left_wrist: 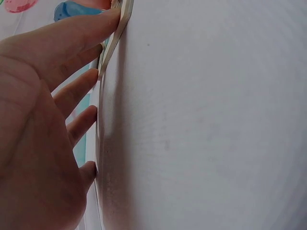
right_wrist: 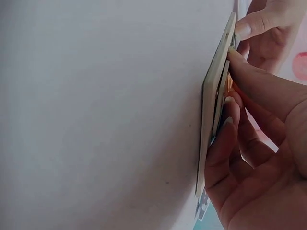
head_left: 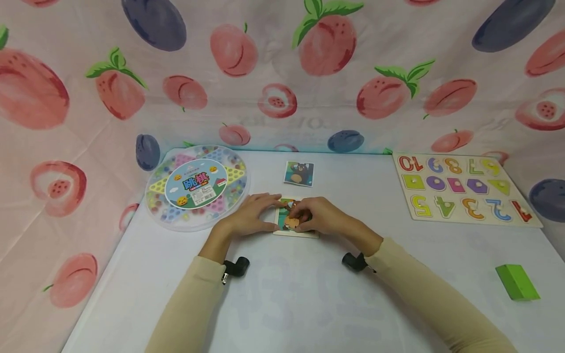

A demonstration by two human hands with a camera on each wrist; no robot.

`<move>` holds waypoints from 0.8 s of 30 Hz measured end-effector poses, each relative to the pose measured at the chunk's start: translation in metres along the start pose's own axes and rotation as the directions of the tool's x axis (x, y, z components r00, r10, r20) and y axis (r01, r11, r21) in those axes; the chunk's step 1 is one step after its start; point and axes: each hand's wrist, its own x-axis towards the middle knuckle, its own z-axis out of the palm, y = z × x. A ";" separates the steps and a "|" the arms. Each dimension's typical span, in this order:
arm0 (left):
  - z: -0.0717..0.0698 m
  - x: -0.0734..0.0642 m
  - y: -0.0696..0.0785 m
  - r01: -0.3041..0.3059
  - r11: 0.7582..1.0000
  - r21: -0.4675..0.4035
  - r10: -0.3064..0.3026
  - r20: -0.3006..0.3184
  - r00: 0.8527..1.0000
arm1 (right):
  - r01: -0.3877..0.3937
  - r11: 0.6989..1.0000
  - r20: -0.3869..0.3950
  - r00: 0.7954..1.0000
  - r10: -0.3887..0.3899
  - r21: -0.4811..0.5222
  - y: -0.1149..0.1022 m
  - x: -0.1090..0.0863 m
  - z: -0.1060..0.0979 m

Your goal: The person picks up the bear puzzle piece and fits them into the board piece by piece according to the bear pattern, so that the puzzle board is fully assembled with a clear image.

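A small wooden picture puzzle with a cartoon animal on a green ground lies flat on the white table between the hands. My left hand rests at its left side, thumb near the lower corner and index finger near the upper one. In the left wrist view, its fingers are spread and fairly straight, with the thumb against the board's edge. My right hand covers the puzzle's right part. In the right wrist view, its thumb and fingers pinch a thin puzzle piece tilted over the board.
Behind the puzzle lies a small bear picture card. A round Chinese checkers box stands at the left. Back right is a wooden number board, and a green block sits at the right. Fruit-patterned cloth hangs behind the table.
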 end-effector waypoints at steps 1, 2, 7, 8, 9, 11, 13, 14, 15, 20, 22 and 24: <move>0.000 0.000 0.000 -0.004 1.000 0.000 0.004 -0.003 1.000 | -0.002 1.000 0.000 1.000 0.002 -0.001 0.000 0.000 0.000; 0.000 0.000 0.000 -0.003 1.000 -0.003 0.003 -0.004 1.000 | 0.004 1.000 0.001 1.000 -0.004 -0.004 0.000 0.000 0.000; 0.000 0.001 -0.001 0.000 1.000 -0.008 0.000 -0.001 1.000 | -0.003 1.000 0.009 1.000 0.003 -0.028 -0.003 0.000 -0.002; 0.000 0.001 -0.001 0.004 1.000 -0.009 -0.004 0.002 1.000 | -0.005 0.999 0.013 1.000 0.006 -0.035 -0.003 0.000 -0.002; 0.000 0.001 -0.001 0.000 1.000 -0.006 0.000 0.001 1.000 | -0.009 0.999 0.015 1.000 0.010 -0.043 -0.004 0.000 -0.003; 0.000 0.001 -0.001 -0.003 1.000 -0.001 0.003 0.001 1.000 | 0.002 0.998 0.018 1.000 -0.001 -0.064 -0.005 -0.001 -0.004; 0.000 0.001 -0.001 -0.009 1.000 0.006 0.009 0.000 1.000 | 0.002 0.997 0.018 1.000 -0.001 -0.077 -0.006 -0.001 -0.004; 0.000 0.001 -0.001 -0.010 1.000 0.006 0.010 0.000 1.000 | 0.001 0.997 0.017 1.000 0.000 -0.083 -0.006 -0.001 -0.004; 0.000 0.001 -0.001 -0.011 1.000 0.006 0.011 0.001 1.000 | 0.002 0.996 0.013 1.000 -0.001 -0.090 -0.006 -0.002 -0.004; 0.001 0.002 0.002 -0.012 1.000 0.024 0.013 -0.009 1.000 | 0.010 0.994 -0.010 1.000 -0.011 -0.108 -0.004 -0.002 -0.002; 0.002 0.003 0.003 -0.012 0.999 0.047 0.013 -0.024 1.000 | 0.019 0.994 -0.020 1.000 -0.022 -0.105 -0.004 -0.001 -0.001; 0.003 0.005 0.006 -0.006 0.997 0.083 0.010 -0.046 0.999 | 0.023 0.995 -0.026 0.999 -0.026 -0.097 -0.003 -0.001 -0.001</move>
